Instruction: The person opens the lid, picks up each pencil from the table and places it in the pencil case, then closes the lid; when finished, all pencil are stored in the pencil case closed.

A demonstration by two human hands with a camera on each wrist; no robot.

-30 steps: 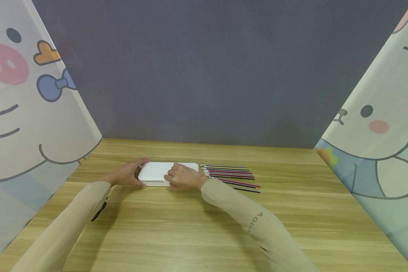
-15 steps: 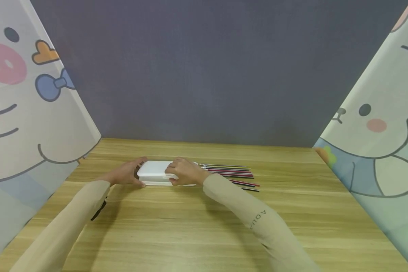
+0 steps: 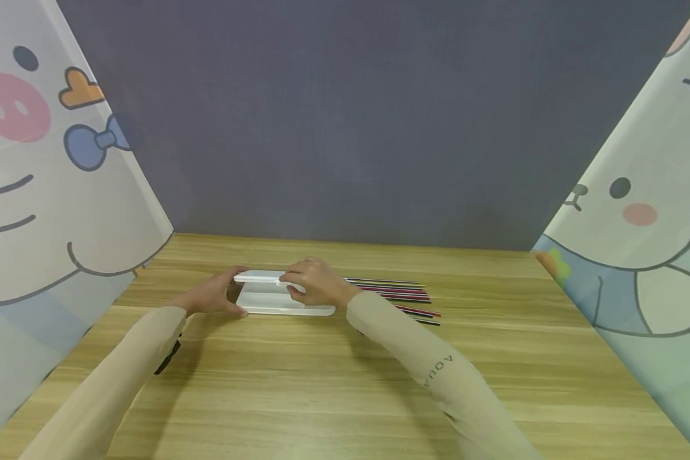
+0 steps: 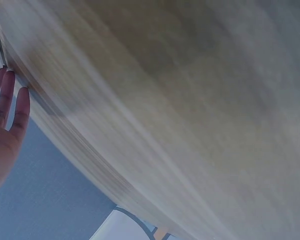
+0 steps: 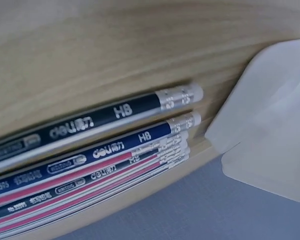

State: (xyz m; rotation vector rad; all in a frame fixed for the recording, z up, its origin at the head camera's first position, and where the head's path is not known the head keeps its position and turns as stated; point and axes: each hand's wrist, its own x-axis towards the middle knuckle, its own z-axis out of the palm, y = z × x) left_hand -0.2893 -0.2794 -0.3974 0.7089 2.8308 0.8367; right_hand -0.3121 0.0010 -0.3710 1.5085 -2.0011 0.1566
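Observation:
A white pencil case lies on the wooden table, its lid tilted partly up along the back edge. Inside the white base the left part shows bare. My left hand holds the left end, thumb at the front corner and fingers round the back. With thumb and fingertips my right hand pinches the lid's front edge near its right half, hiding that part. Just right of the case lie several striped pencils; the right wrist view shows their white erasers and HB print close to the case's end.
The wooden table stretches in front and to both sides. A dark grey panel stands behind it, and cartoon-printed panels flank left and right. The right forearm passes over the ends of some pencils.
The lid has swung up and back from flat to partly raised, with the right hand lifting its front edge. The left hand has stayed at the case's left end.

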